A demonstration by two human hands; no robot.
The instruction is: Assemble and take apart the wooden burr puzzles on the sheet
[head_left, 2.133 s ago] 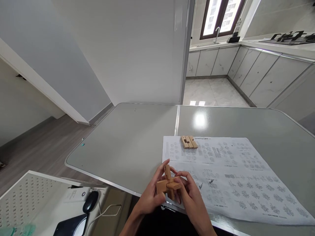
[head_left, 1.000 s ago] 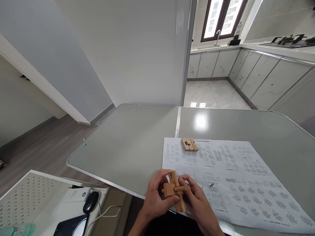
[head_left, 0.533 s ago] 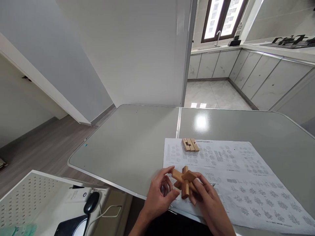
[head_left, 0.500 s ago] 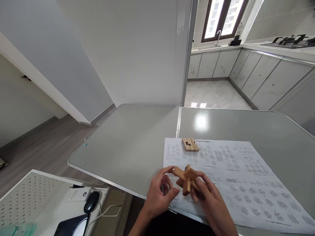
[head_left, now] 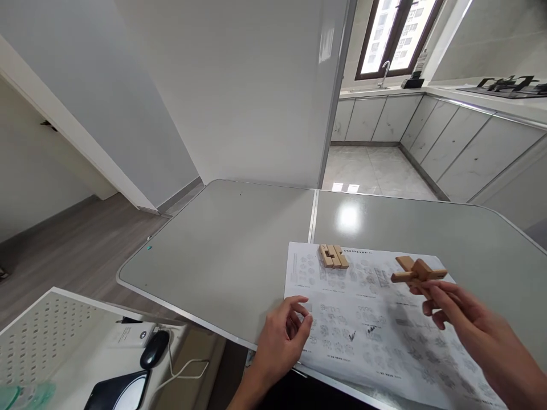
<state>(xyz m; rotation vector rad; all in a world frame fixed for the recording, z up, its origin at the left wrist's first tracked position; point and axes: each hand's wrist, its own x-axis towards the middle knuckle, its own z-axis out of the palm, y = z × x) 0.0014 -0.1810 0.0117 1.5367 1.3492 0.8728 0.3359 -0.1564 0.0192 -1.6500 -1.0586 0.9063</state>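
Observation:
My right hand holds a wooden cross-shaped puzzle by its fingertips, above the right part of a printed instruction sheet. My left hand rests empty at the sheet's near left corner, fingers loosely curled and apart. A few loose wooden puzzle pieces lie side by side at the sheet's far edge, away from both hands.
The sheet lies on a grey table with a metal seam down the middle. Lower left, a white perforated shelf carries a black mouse, a cable and a dark device. A kitchen with cabinets lies beyond.
My right hand has carried the wooden puzzle away to the right and further out over the sheet. My left hand has let go of it and stayed near the table's front edge.

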